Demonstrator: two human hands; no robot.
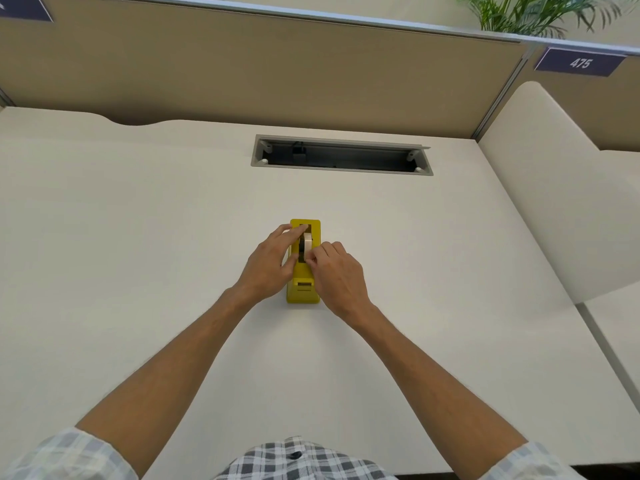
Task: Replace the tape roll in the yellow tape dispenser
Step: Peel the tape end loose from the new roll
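Dispenser (303, 282) is steadied by left hand (268, 263) clasped on its side w/ right hand (337, 271) pinched on roll (306, 244) btwn them; roll should be lifted straight up.

Yellow dispenser (304, 289), white desk (138, 237), checked grey-white shirt (294, 459)

I'm viewing through one head camera, looking forward and steeply down across the desk (138, 220) toward its far edge and the partition (242, 71), hands fairly near, mid-frame.
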